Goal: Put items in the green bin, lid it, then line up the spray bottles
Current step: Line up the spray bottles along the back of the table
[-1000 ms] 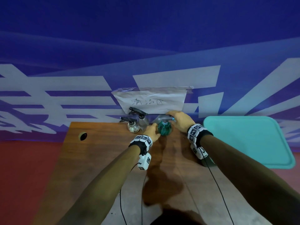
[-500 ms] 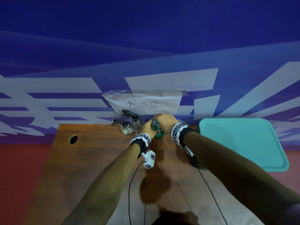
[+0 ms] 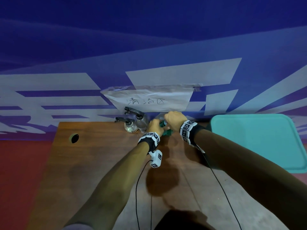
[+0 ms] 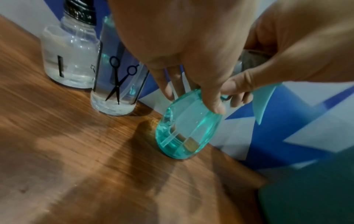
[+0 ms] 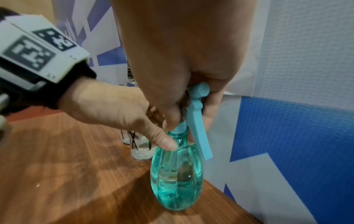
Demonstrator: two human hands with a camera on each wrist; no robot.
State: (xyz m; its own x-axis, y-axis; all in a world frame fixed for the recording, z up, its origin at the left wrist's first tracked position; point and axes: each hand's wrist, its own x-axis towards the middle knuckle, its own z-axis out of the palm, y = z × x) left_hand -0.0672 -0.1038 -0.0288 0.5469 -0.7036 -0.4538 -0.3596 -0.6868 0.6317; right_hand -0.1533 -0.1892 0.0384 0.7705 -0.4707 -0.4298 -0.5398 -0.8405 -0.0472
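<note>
A teal spray bottle (image 5: 177, 178) (image 4: 184, 130) (image 3: 167, 132) stands on the wooden table at its back edge by the wall. My left hand (image 4: 191, 84) (image 5: 122, 115) (image 3: 155, 126) grips its shoulder with thumb and fingers. My right hand (image 5: 184, 84) (image 3: 174, 117) is curled round its neck and spray head, the teal trigger (image 5: 199, 130) hanging beside the fingers. Two clear spray bottles with black heads stand just left: a round one (image 4: 69, 56) (image 3: 130, 127) and a taller one with a scissors print (image 4: 118, 81) (image 3: 141, 121). The green bin's lid (image 3: 259, 140) lies right.
A paper sign (image 3: 147, 98) is taped to the blue and white wall behind the bottles. The table (image 3: 99, 163) has a cable hole (image 3: 74, 138) at the left. Wrist cables trail over the table's near part.
Both hands have carried the teal bottle leftward and back, closer to the two clear bottles. The right hand has closed further over the spray head.
</note>
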